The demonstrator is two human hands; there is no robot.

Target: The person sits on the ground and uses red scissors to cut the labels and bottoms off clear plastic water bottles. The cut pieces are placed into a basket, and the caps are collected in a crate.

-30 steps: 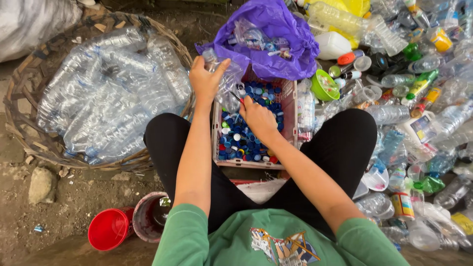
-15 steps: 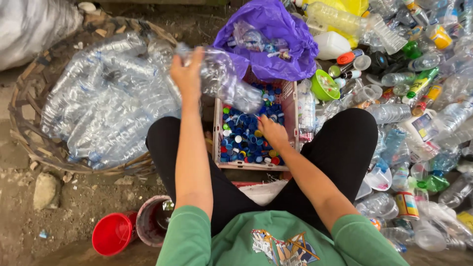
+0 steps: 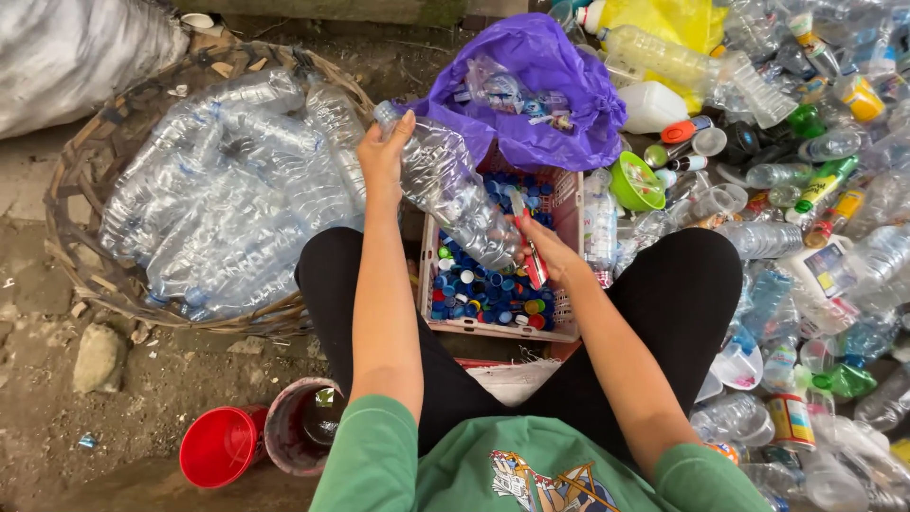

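The left hand (image 3: 384,152), at centre-left of the frame, has its fingers wrapped around the neck end of a clear plastic bottle (image 3: 455,194). The bottle runs diagonally down toward the centre of the frame, above a crate (image 3: 567,223) filled with bottle caps (image 3: 483,289) (mostly blue, some red, green and white).

The right hand (image 3: 548,248), just right of centre, meets the lower end of the bottle; its fingers are closed on a small red-handled tool (image 3: 534,261), whose tip lies against the bottle.

A woven basket (image 3: 71,190) at upper left holds a heap of clear bottles. A purple bag (image 3: 545,85) lies at upper centre, behind the crate. Mixed plastic containers (image 3: 815,190) cover the right side. Two round tubs (image 3: 220,446), one red, stand at lower left.
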